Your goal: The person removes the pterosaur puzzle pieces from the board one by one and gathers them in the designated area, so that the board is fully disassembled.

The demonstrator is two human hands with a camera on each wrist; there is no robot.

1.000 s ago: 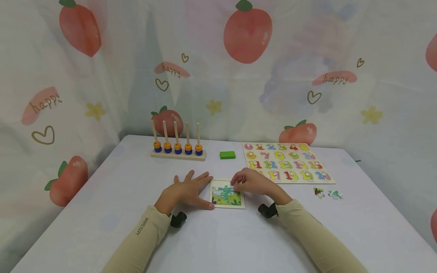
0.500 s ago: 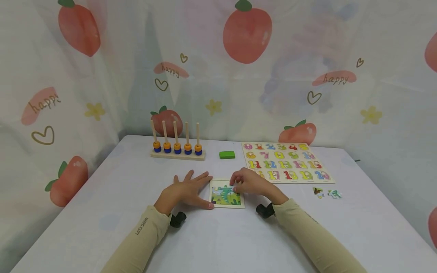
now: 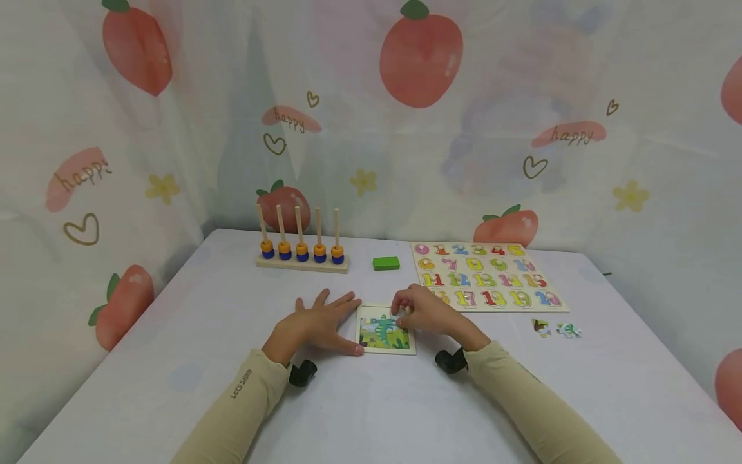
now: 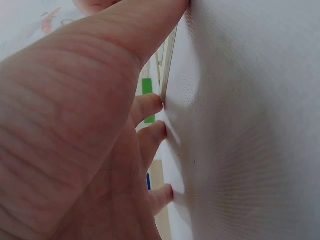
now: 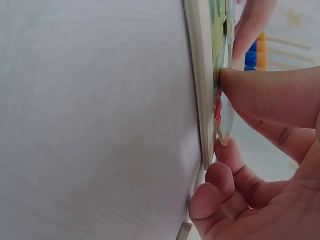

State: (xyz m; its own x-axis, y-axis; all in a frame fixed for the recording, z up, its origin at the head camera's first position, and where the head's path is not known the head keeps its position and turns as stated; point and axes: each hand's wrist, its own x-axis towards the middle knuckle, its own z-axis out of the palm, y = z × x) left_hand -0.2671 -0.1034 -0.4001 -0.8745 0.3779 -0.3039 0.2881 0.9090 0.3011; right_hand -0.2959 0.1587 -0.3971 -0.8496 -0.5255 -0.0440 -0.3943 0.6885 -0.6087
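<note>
A small wooden jigsaw board [image 3: 384, 352] with a green dinosaur picture lies flat on the table. My left hand [image 3: 315, 327] spreads its fingers at the board's left side, the thumb at the lower-left corner and the index fingertip near the upper-left one. My right hand [image 3: 428, 310] is over the upper-right part of the board. In the right wrist view its thumb and a finger pinch a puzzle piece [image 5: 226, 122], which stands slightly tilted above the board's surface. The piece's picture is mostly hidden. Two loose puzzle pieces, one brownish [image 3: 542, 328] and one green-and-white [image 3: 569, 330], lie to the right.
Behind my right hand is a number puzzle board [image 3: 489, 273]. A green block [image 3: 386, 263] lies behind the jigsaw. At the back left stands a wooden peg rack [image 3: 303, 265] with orange and blue beads. A patterned cloth [image 3: 371, 142] hangs behind the white table [image 3: 371, 412].
My right forearm has shifted very slightly left since the oldest frame, with the fingers staying at the board's upper-right part. My left hand keeps its place.
</note>
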